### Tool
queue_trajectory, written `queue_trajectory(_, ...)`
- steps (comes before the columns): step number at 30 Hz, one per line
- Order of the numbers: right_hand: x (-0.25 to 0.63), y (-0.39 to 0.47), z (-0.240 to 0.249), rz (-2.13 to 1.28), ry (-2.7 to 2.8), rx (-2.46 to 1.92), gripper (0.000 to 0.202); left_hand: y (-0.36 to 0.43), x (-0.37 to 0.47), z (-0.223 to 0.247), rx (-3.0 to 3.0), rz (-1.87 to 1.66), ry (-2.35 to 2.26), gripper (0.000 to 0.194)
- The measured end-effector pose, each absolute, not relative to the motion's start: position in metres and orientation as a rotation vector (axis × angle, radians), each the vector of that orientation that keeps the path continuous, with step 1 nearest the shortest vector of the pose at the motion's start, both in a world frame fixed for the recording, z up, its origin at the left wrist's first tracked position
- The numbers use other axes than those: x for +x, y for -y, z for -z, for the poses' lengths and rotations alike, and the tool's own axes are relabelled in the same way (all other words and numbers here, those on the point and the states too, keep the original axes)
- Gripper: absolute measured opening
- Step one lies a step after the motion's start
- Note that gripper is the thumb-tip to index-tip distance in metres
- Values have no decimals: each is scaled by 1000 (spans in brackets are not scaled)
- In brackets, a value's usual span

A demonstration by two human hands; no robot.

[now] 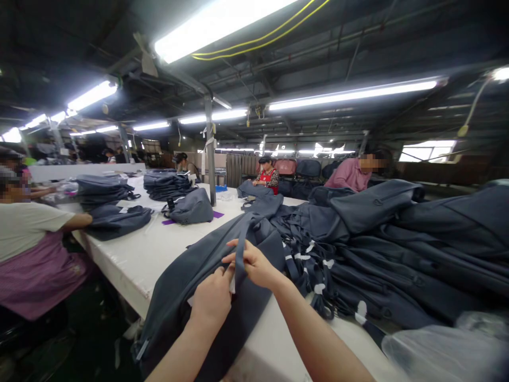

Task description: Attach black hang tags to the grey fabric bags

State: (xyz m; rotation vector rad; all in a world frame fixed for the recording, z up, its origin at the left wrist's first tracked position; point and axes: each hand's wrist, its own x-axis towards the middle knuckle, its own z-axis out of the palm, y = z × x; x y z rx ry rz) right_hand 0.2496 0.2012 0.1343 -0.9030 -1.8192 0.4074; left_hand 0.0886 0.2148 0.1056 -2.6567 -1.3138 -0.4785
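A dark blue-grey fabric bag [175, 281] lies at the table's near edge in front of me, under both hands. My right hand [256, 265] is closed around a strap [240, 249] of the same colour, which loops up over its fingers. Just left of it, my left hand [210, 300] is closed, thumb and fingers pressed together. A small pale piece [232, 285] shows beside its fingertips; what the hand pinches is mostly hidden. A white tag [142, 350] hangs at the bag's lower left end.
Dark bags [382, 265] with straps heap up on my right. Clear plastic [441, 347] lies at lower right. More stacked bags [167, 185] rest on the white table [131, 265], near a metal post [210, 159]. Co-workers sit left [32, 233] and stand beyond the heap [345, 175].
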Motion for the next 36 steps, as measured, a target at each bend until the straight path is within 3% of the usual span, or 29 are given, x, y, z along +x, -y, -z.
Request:
queue_trajectory(7,267,-210,-135,-229,2195,-981,40,-209,86,-100,-2628,460,1273,52)
queue_trajectory(13,275,-224,-121,-52,2158,-1088,24,-209,80,-97,-2718,623,1280,65)
queue_trajectory(15,276,-224,-117,-108,2117,-1063,18,-213,78,-98,-2835,802,1286,62)
queue_trajectory(21,273,-215,-102,-482,1706,-994,13,-227,74,-106,-3107,1504,1301,28)
queue_trajectory(27,260,-215,-91,-1071,1220,-736,20,-232,79,-99,-3000,2046,1855,44)
queue_trajectory(30,261,-215,-87,-1147,1064,-554,27,-240,78,-96,-2980,2302,2032,45)
queue_trajectory(33,266,-210,-87,-1092,993,-471,35,-251,74,-95,-3080,2330,1961,41)
queue_trajectory(36,267,-200,-93,-1088,1072,-553,29,-261,71,-92,-3013,2111,1932,36)
